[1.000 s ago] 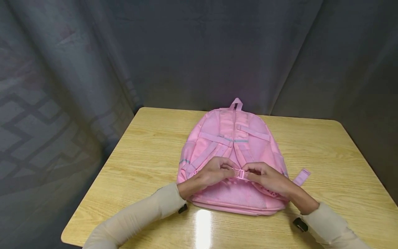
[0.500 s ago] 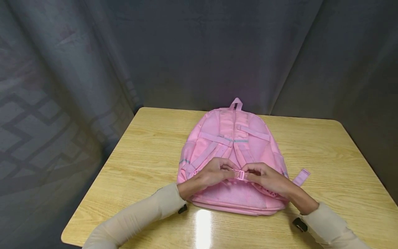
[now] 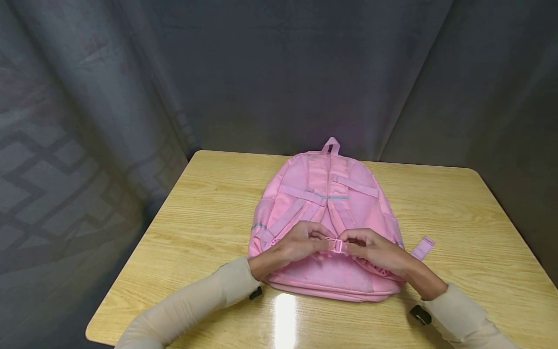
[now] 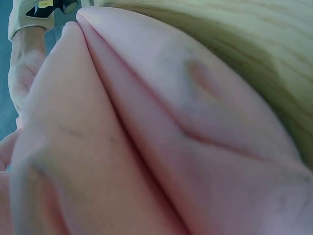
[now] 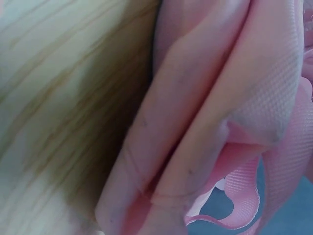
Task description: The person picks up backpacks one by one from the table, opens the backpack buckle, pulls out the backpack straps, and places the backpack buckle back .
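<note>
Backpack: pink backpack [image 3: 324, 213] lying flat near the middle of the surface [image 3: 209, 213], back panel and shoulder straps facing up, carry loop [image 3: 330, 144] pointing toward the far edge.
Buckle: small pink plastic buckle [image 3: 336, 245] at the lower part of the backpack, sitting between the two hands and over the mesh panel [image 3: 331, 276].
Left hand: left hand [image 3: 301, 241] rests on the backpack, fingers curled, grip pinched on the left side of the buckle.
Right hand: right hand [image 3: 372, 249] mirrors it, fingers curled, grip pinched on the right side of the buckle; fingertips of the two hands nearly meet.
Loose strap end: short pink strap end [image 3: 423, 248] lies on the surface just beside the backpack's right edge, clear of the right hand.
Sleeves: beige sleeves [image 3: 196, 300] cover both forearms, each with a dark clip near the wrist.
Wrist views: both show only folds of pink fabric [image 4: 161, 147] pressed close against the wood grain; the right wrist view also shows a loop of pink webbing [image 5: 244, 196].
Backdrop: dark grey curtain [image 3: 279, 72] hangs behind and to the sides.
</note>
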Demonstrator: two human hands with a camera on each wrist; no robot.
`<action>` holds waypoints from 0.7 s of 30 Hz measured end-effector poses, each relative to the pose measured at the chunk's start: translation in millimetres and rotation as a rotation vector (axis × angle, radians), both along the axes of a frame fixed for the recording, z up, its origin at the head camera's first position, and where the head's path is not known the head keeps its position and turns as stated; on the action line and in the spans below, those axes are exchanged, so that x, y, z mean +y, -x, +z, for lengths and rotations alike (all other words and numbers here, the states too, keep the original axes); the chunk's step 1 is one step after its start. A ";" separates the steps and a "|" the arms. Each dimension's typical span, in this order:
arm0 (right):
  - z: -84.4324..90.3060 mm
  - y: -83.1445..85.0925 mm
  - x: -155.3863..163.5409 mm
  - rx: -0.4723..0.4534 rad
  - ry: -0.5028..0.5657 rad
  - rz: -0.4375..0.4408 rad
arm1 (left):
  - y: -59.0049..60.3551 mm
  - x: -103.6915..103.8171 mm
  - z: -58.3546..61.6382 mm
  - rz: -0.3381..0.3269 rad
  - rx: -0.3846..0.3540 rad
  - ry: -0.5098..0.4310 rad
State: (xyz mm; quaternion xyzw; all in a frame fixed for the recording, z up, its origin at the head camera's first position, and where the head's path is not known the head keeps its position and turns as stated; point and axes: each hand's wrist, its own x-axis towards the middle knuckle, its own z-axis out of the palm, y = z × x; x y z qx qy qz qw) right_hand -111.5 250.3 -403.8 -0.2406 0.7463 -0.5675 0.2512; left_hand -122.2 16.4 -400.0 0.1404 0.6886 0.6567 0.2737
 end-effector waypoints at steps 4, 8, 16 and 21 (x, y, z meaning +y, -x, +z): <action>-0.3 -0.4 -0.2 0.002 0.015 0.008 | 0.1 -0.2 -0.8 -0.009 0.005 -0.002; -0.3 -0.4 0.4 -0.010 0.027 0.011 | 0.3 -0.1 -0.9 -0.012 0.009 0.004; 0.1 -0.9 -0.2 -0.011 0.035 -0.001 | 0.8 1.0 -0.3 -0.008 0.022 0.035; 1.5 0.1 0.7 -0.035 0.030 -0.008 | 1.1 -0.5 2.0 -0.008 0.000 0.037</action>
